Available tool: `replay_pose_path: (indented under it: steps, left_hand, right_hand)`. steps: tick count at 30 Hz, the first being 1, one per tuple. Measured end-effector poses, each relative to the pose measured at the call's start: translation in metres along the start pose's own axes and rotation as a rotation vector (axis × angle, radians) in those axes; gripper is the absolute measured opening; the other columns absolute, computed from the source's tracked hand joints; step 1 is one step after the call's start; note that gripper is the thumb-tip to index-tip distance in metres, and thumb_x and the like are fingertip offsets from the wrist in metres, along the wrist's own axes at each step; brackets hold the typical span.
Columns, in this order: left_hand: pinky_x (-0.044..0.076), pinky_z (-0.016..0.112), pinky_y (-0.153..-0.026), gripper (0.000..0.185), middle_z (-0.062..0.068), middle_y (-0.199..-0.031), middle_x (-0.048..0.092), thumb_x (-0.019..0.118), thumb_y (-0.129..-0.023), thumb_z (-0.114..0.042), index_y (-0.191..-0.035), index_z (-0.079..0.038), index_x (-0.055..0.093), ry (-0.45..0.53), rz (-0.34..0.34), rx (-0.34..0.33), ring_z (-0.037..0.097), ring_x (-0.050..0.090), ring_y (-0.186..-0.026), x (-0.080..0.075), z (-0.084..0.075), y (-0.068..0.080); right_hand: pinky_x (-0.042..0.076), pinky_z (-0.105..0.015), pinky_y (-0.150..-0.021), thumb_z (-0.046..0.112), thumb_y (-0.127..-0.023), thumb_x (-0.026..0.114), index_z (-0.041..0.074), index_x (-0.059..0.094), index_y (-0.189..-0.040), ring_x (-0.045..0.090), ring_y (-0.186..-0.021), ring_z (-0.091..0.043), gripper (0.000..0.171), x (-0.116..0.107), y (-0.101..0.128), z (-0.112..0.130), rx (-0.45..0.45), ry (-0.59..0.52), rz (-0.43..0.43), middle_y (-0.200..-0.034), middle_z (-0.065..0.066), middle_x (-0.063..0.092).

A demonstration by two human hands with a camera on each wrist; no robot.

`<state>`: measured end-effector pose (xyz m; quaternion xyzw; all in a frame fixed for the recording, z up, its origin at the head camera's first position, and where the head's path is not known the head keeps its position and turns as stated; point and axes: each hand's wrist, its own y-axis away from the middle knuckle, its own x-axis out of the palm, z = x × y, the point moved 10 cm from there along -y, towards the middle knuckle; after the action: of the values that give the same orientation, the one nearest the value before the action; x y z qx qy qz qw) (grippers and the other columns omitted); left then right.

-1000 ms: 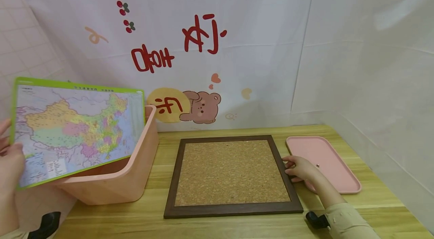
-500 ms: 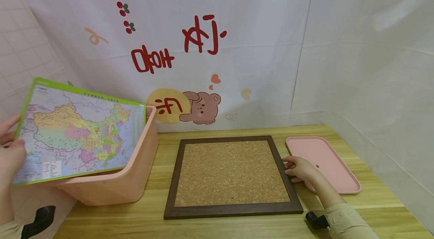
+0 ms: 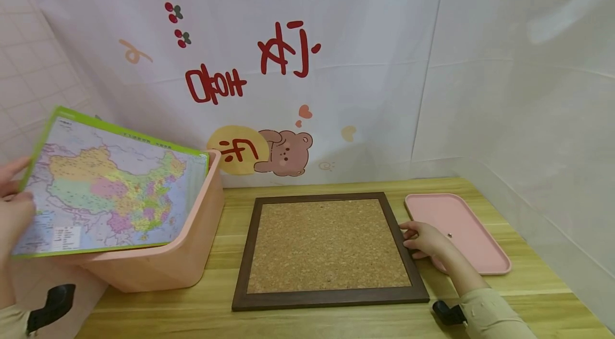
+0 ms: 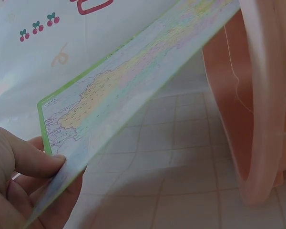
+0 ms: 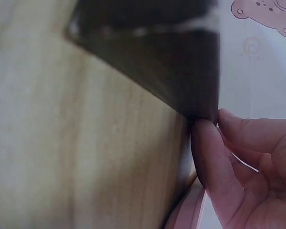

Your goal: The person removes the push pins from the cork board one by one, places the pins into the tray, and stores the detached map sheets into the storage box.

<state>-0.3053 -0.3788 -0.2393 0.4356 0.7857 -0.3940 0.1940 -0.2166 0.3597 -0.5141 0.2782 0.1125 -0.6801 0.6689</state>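
Observation:
At its left edge, a laminated map (image 3: 112, 189) with a green border is pinched by my left hand (image 3: 16, 216), the thumb (image 4: 38, 162) lying on its printed face. The sheet slants over the pink bin (image 3: 204, 232), its right end reaching inside the rim. My right hand (image 3: 427, 240) rests at the right side of a cork board (image 3: 331, 248) in a dark brown frame, which lies flat on the table. In the right wrist view, the fingertips (image 5: 207, 131) touch the frame's edge (image 5: 181, 71), fairly straight.
A shallow pink tray (image 3: 473, 221) lies to the right of the board, partly behind my right forearm, with a tiny shiny piece (image 3: 450, 235) on it. Behind the wooden table (image 3: 326, 325) hangs a white printed cloth (image 3: 365, 88).
The map's upper left corner has shifted right and its right end has sunk lower into the bin, tilting the sheet more. My right hand and the cork board have stayed put.

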Motion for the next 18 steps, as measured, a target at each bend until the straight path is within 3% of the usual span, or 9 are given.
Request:
replay_pose_path:
  steps: [5,10,18]
  left_hand:
    - [0.032,0.011,-0.04,0.069,0.043,-0.128,0.043,0.036,-0.091,0.009,-0.156,-0.011,0.027,-0.001,0.063,0.031,0.058,0.05,-0.083,0.008,-0.009,0.002]
    - [0.033,0.014,-0.042,0.07,0.045,-0.125,0.043,0.036,-0.09,0.012,-0.156,-0.008,0.023,-0.031,0.125,0.056,0.056,0.05,-0.085,0.015,-0.02,0.002]
    - [0.037,0.021,-0.043,0.071,0.045,-0.127,0.041,0.036,-0.089,0.013,-0.156,-0.007,0.022,-0.079,0.174,0.009,0.055,0.051,-0.084,0.019,-0.022,-0.006]
  right_hand:
    - [0.057,-0.041,-0.07,-0.006,-0.093,0.061,-0.013,0.044,-0.138,0.062,-0.092,-0.025,0.048,0.0,0.0,-0.001,-0.002,0.003,0.002,-0.111,-0.019,0.055]
    - [0.057,-0.042,-0.07,-0.006,-0.093,0.061,-0.014,0.044,-0.138,0.061,-0.091,-0.025,0.049,0.002,0.0,0.0,-0.008,0.001,0.007,-0.111,-0.019,0.055]
    - [0.056,-0.041,-0.07,-0.006,-0.093,0.061,-0.013,0.044,-0.139,0.06,-0.09,-0.025,0.049,0.002,0.0,0.0,-0.008,-0.005,0.005,-0.11,-0.019,0.055]
